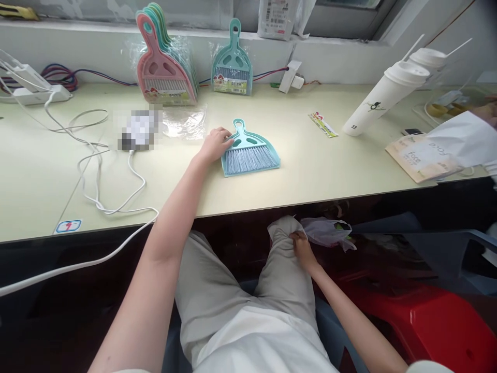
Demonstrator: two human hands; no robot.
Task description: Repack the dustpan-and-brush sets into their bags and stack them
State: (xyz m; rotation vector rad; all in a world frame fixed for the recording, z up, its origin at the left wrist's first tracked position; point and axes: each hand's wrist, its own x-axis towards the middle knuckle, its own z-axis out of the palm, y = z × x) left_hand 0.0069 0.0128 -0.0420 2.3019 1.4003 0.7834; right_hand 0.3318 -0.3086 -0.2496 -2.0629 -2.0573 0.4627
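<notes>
A light blue dustpan [275,155] with a small brush [250,159] fitted in it lies on the pale table. My left hand [217,144] is at its left edge, fingers together and gripping the rim near the handle. Down below the table edge, my right hand [303,251] rests at my right knee with its fingers curled; what they hold, if anything, is too small to tell. Behind the dustpan lies a clear plastic wrapper [185,123]. A printed label card [323,125] lies to the right.
Wrapped dustpan sets [166,77] lean on the back wall beside a single wrapped blue set [232,70]. White cables [99,176] and a pixelated object [140,129] lie left. Tall white cups [382,98] and a paper packet [423,155] stand or lie right. Below is a red stool [442,321].
</notes>
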